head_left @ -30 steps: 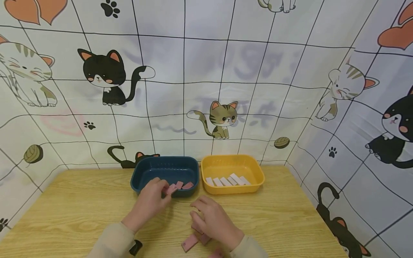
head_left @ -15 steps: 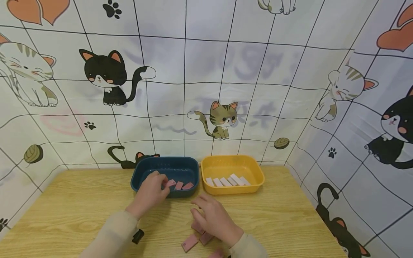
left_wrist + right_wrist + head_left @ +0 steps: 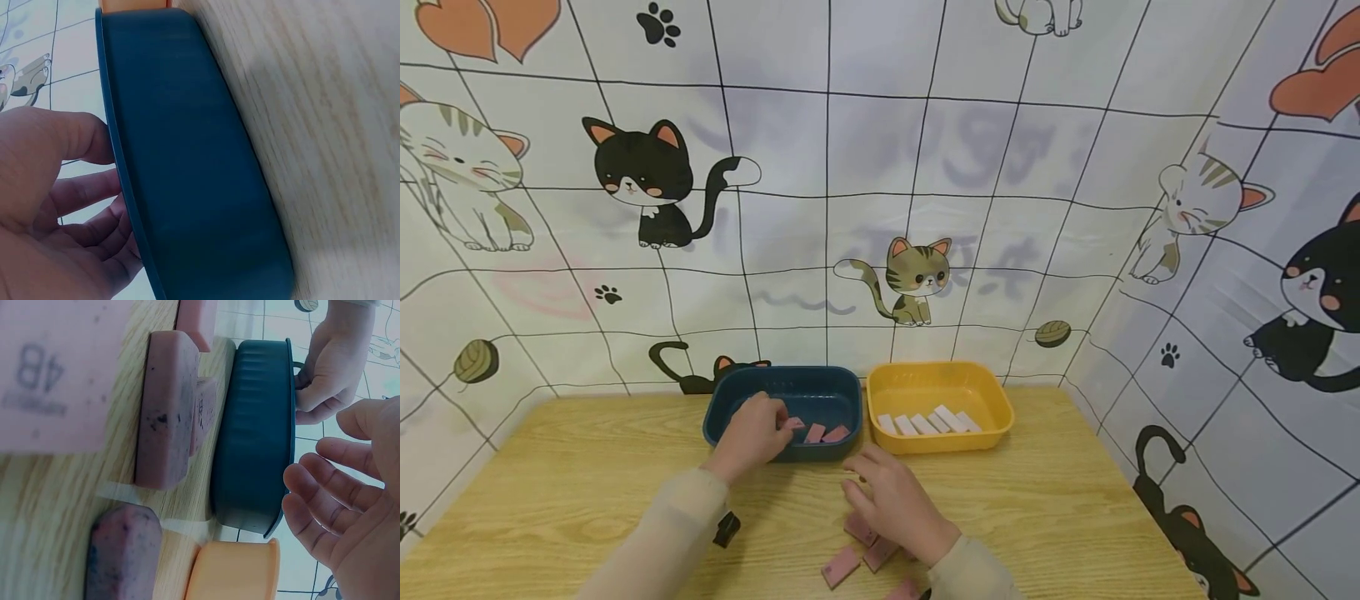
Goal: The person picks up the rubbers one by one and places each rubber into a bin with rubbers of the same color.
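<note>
My left hand (image 3: 752, 433) reaches over the front rim of the blue bin (image 3: 820, 452). It pinches a pink eraser (image 3: 794, 423) inside; in the left wrist view the bin's wall hides the fingertips. Two more pink erasers lie in the bin, to the right of that one. My right hand (image 3: 898, 508) hovers over the table with loosely bent fingers (image 3: 331, 494) and holds nothing. Beneath and beside it lie several pink erasers (image 3: 841, 567), one marked 4B in the right wrist view.
To the right of the blue bin stands a yellow bin (image 3: 940, 443) with several white erasers (image 3: 951, 417) in a row. Both sit on the wooden table (image 3: 1060, 517), close to a cat-print cloth (image 3: 790, 208) behind. A black wrist-worn device (image 3: 727, 529) shows beside the left sleeve.
My left hand has lowered the pink eraser from the front rim into the blue bin and shifted slightly deeper. The right hand stays nearly in place.
</note>
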Demonstrator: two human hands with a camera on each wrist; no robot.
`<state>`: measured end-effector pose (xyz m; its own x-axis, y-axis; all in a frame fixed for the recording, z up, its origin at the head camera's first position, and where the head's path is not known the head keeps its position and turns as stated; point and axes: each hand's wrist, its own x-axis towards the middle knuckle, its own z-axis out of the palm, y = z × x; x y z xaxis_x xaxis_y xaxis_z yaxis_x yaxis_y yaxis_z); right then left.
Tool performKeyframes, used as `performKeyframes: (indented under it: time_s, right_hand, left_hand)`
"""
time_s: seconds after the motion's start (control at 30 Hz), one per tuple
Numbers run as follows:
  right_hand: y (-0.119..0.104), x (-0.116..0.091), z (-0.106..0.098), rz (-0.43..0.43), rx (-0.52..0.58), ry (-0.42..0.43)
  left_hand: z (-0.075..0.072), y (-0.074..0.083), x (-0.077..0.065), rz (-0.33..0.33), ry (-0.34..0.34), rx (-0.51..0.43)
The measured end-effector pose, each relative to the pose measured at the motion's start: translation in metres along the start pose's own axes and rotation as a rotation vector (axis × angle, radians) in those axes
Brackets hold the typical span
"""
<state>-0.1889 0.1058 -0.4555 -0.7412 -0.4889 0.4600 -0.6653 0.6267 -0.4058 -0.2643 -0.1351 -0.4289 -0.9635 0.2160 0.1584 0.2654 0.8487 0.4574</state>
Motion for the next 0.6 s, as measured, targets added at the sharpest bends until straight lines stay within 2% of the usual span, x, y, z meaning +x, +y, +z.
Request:
performKeyframes:
  time_s: [0.23,0.6]
  right_hand:
    - [0.0,-0.001,0.001,0.017,0.008,-0.014]
    - [0.001,-0.002,-0.001,0.009,0.002,-0.013]
  left_hand:
    - [0.002,-0.002,0.01,-0.013,-0.062,0.023]
    - [0.01,-0.009,0.024,-0.091,-0.154,0.026]
